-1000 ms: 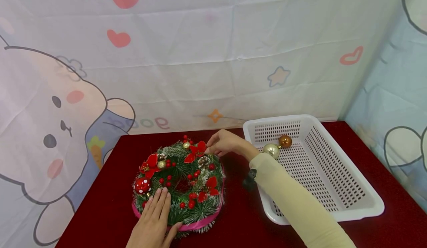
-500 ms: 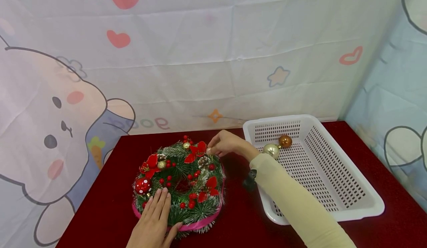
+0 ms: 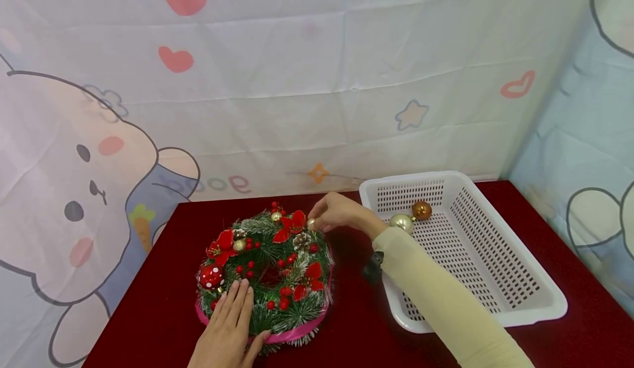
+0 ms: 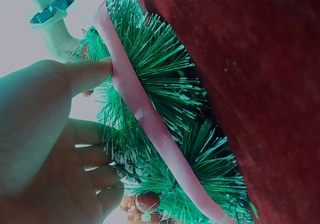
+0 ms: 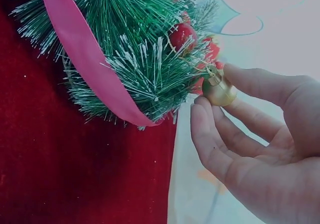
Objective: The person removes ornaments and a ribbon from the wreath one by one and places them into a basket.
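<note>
A green Christmas wreath (image 3: 262, 316) with frosted tips, red flowers, berries, pinecones and a pink ribbon (image 3: 297, 332) lies on the red cloth. My left hand (image 3: 225, 324) rests on its near left part with straight fingers; in the left wrist view the thumb touches the ribbon (image 4: 150, 119). At the wreath's far right edge my right hand (image 3: 337, 212) pinches a small gold bauble (image 5: 220, 90) between thumb and fingers. A thin loop runs from the bauble's cap to the wreath's needles. A red dotted ornament (image 3: 211, 276) sits at the wreath's left.
Right of the wreath stands a white perforated basket (image 3: 537, 307). Inside are a pale gold bauble (image 3: 402, 222) and a copper-coloured bauble (image 3: 422, 210). A printed cloth backdrop (image 3: 297, 82) rises behind the red table cover (image 3: 148, 296).
The right hand stays at the wreath's far right edge, its fingers shifted slightly so the gold bauble shows more. The left hand has not visibly moved.
</note>
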The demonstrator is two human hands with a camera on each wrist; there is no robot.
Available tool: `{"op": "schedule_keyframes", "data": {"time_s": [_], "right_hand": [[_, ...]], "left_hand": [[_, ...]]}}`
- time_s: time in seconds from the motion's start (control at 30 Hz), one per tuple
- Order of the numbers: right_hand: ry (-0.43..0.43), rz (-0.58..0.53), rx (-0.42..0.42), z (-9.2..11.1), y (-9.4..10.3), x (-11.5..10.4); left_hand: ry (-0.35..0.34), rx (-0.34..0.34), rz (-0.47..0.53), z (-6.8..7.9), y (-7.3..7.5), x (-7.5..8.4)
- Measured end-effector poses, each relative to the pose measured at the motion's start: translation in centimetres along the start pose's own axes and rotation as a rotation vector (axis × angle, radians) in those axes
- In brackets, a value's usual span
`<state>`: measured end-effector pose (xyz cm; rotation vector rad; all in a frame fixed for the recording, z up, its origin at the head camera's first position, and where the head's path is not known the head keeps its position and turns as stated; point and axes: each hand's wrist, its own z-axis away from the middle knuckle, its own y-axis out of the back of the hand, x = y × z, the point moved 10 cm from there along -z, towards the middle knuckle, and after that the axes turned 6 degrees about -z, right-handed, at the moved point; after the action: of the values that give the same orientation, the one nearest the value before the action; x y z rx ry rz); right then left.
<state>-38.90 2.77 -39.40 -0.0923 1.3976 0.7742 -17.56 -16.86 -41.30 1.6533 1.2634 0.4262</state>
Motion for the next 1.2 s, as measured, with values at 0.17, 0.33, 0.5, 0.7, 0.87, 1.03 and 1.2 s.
{"op": "schedule_keyframes", "data": {"time_s": [0.17, 0.33, 0.5, 0.7, 0.87, 1.03, 1.2], "right_hand": [[0.008, 0.06, -0.007, 0.3, -0.3, -0.9], [0.028, 0.139, -0.009, 0.4, -0.4, -1.7], [0.033, 0.234, -0.02, 0.5, -0.5, -2.2], [0.03, 0.315, -0.017, 0.7, -0.4, -2.6], [0.033, 0.334, -0.006, 1.0, -0.2, -3.0], [0.034, 0.325, 0.004, 1.3, -0.1, -3.4], [0.04, 0.301, -0.007, 1.5, -0.5, -3.8]], "left_hand": [[0.001, -0.012, -0.002, 0.0, 0.0, 0.0], [0.004, -0.022, 0.003, 0.0, 0.0, 0.0], [0.0, -0.013, 0.003, 0.0, 0.0, 0.0], [0.002, -0.007, 0.009, 0.0, 0.1, 0.0], [0.01, -0.023, 0.012, -0.1, 0.0, 0.0], [0.019, -0.049, 0.013, -0.1, -0.1, 0.0], [0.033, -0.077, 0.026, -0.1, -0.3, 0.0]]}}
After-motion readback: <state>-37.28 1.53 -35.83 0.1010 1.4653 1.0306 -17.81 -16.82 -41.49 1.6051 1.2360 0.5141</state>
